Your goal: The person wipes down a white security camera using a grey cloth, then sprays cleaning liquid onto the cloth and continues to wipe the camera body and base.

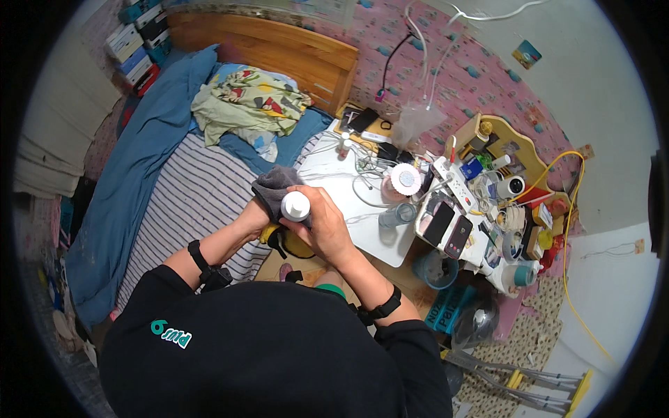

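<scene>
My right hand (330,224) is closed around a bottle with a white cap (295,207), seen from above. A dark grey cloth (275,189) lies over my left hand (254,215), whose fingers are mostly hidden under it. The bottle is against the cloth's right side. Below both hands a yellow and black item (297,245) shows partly; what it is cannot be told. Just right of the hands is the white tabletop (366,230), with a clear glass cup (398,215) and a pink and white round device (405,179) on it.
A bed with a striped sheet (193,193), crumpled patterned fabric (253,102) and a blue blanket (136,183) is at the left. At the right, a cluttered stand holds a power strip (453,184), phones (439,223) and cables. A bin (436,269) and crutches (522,379) are lower right.
</scene>
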{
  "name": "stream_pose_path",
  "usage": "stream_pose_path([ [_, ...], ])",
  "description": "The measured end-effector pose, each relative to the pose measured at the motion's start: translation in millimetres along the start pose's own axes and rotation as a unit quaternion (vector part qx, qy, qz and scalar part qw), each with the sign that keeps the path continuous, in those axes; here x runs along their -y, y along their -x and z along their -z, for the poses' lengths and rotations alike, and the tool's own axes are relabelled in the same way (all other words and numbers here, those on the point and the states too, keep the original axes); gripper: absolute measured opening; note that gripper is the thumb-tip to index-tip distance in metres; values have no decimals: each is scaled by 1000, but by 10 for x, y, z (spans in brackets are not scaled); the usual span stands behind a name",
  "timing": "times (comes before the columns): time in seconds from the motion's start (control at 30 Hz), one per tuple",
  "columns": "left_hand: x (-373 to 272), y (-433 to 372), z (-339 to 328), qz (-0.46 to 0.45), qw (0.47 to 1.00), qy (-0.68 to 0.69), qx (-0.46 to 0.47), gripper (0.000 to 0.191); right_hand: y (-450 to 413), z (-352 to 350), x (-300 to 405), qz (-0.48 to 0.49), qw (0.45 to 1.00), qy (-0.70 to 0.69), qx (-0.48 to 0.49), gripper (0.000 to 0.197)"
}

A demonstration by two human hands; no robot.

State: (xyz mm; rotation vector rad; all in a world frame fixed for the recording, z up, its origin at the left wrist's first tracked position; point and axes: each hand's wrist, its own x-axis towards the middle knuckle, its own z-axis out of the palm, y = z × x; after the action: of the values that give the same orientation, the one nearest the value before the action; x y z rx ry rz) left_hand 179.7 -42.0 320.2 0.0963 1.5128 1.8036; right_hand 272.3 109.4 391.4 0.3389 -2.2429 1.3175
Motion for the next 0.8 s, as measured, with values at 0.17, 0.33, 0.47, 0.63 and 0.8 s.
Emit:
stream_pose_path([
  [0.17,-128,-454,-247,-12,993,-121,9,34,56,770,-655,-68,994,33,-80,51],
  [0.33,-370,-656,-218,11,996,-4,-87,34,334,2032,-1679,-261,905,3,-336,41],
  [0.47,-460,-843,-383,29,978,37,-203,38,523,3310,-2706,-274,858,173,-400,36],
  [0.63,-395,-748,-358,64,964,39,-255,44,559,3795,-3624,-344,823,227,-392,45],
  [0.8,-382,-726,-442,74,958,46,-273,47,346,3787,-3893,-404,798,297,-336,50],
])
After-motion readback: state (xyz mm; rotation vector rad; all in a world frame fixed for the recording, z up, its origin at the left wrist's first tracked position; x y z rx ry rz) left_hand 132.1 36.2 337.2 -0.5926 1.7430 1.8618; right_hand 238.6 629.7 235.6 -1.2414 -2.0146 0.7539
